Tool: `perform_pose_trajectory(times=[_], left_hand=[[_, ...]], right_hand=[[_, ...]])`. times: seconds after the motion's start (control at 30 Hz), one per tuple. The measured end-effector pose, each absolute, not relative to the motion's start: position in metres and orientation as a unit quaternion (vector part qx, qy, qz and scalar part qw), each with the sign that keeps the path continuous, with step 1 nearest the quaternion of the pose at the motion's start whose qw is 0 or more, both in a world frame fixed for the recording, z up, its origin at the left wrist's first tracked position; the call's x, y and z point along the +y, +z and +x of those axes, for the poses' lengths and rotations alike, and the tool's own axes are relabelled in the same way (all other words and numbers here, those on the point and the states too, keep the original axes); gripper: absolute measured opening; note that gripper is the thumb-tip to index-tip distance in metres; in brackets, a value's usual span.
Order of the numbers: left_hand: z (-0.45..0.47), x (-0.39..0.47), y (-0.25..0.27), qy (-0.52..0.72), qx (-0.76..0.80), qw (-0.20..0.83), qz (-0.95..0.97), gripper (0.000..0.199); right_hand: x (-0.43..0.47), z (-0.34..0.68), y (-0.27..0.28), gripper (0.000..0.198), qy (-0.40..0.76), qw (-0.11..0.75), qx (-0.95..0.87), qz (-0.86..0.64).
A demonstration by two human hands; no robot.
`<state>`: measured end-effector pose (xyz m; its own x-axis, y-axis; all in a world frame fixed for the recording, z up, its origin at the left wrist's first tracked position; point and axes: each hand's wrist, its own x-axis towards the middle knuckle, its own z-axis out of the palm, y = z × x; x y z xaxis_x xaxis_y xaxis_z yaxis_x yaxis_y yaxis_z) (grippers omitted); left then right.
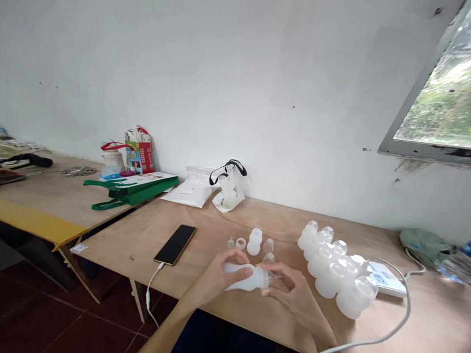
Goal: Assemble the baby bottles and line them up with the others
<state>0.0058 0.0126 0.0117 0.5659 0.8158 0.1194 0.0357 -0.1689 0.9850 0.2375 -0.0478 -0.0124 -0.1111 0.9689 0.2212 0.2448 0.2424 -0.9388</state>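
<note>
Left hand [216,277] curled round bottle [240,279]; right hand [292,290], fingers [278,267] half-bent, seemingly gripping collar [264,279].

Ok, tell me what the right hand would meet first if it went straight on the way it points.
First, the frosted white plastic bottle held in the left hand; the fingers of the right hand seem to touch its neck end. Beyond it, depth is unclear.

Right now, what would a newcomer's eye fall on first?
Probably the cluster of white bottles on the right of the table. Then the held bottle, sideways between left grip and right grip, near the front edge. The black phone lies to their left.
</note>
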Motion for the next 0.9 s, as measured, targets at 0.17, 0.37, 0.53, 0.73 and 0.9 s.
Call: perform_pose_trajectory(times=[0.17, 0.37, 0.53, 0.73, 0.9], left_hand=[[0.007, 0.001, 0.019, 0.377, 0.333, 0.473, 0.723, 0.031], [0.007, 0.001, 0.010, 0.395, 0.346, 0.416, 0.742, 0.027], [0.007, -0.002, 0.011, 0.423, 0.295, 0.299, 0.803, 0.026], [0.009, 0.001, 0.008, 0.457, 0.213, 0.222, 0.835, 0.018], [0.011, 0.005, 0.009, 0.452, 0.255, 0.294, 0.802, 0.019]], right_hand=[[-0.047, 0.240, -0.005, 0.045, 0.426, 0.455, -0.634, -0.458], [-0.048, 0.236, 0.000, 0.045, 0.434, 0.462, -0.619, -0.464], [-0.046, 0.238, -0.005, 0.047, 0.459, 0.452, -0.629, -0.436], [-0.045, 0.240, -0.005, 0.045, 0.473, 0.432, -0.638, -0.427], [-0.047, 0.238, -0.004, 0.043, 0.421, 0.445, -0.653, -0.445]])
